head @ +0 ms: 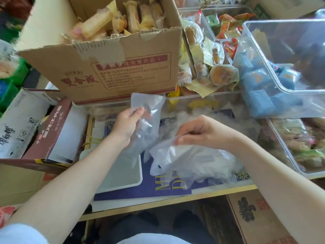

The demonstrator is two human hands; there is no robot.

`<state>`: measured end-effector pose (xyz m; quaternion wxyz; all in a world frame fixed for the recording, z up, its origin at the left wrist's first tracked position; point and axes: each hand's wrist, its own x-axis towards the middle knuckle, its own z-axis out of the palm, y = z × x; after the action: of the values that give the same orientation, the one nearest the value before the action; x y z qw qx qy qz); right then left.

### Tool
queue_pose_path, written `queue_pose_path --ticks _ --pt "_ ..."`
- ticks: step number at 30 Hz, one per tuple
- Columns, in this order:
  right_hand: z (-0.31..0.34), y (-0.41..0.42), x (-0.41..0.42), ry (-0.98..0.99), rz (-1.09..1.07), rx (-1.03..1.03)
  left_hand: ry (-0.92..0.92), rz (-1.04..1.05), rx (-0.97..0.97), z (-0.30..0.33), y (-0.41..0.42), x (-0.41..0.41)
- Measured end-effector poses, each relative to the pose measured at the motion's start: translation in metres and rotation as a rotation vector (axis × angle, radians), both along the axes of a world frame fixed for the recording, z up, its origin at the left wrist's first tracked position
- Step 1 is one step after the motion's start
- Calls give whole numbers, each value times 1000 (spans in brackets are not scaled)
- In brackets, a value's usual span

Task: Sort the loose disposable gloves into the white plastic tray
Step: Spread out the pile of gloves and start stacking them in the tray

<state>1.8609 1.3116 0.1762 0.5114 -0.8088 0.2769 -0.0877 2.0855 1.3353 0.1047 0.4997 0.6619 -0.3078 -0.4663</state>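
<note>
Above white tray (121, 175): left hand (125, 123) pinches upright glove (146, 117); right hand (198, 131) pinches glove pile (193, 161).

One head cam, wide-angle, worn by the person, looks fwd & steeply down. Close range: forearms enter from bottom corners. Cardboard box (112, 67) fills upper centre.

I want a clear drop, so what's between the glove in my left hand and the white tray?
Head view: nothing solid. The held glove hangs from the left hand over the white tray, whose far end it veils.
</note>
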Motion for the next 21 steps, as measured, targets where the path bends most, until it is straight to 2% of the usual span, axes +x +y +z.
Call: queue_pose_path --ticks 3,5,7,10,15,18,21 --pt "-6 -1 14 -150 -290 68 188 -179 -69 16 4 -14" --pt "-15 -7 19 -195 -509 -60 297 -294 -100 26 11 -24" --pt "-19 -11 19 -172 -624 -176 309 -384 -101 29 16 -31" --pt "-13 -14 12 -83 -613 -216 284 -473 -67 37 21 -38" --pt "-6 -21 4 101 -394 -283 236 -622 -51 38 23 -42" --pt "-8 -21 1 16 -352 -136 194 -704 -31 38 24 -42" --pt "-10 -22 -3 -132 -423 68 234 -697 -30 35 24 -40"
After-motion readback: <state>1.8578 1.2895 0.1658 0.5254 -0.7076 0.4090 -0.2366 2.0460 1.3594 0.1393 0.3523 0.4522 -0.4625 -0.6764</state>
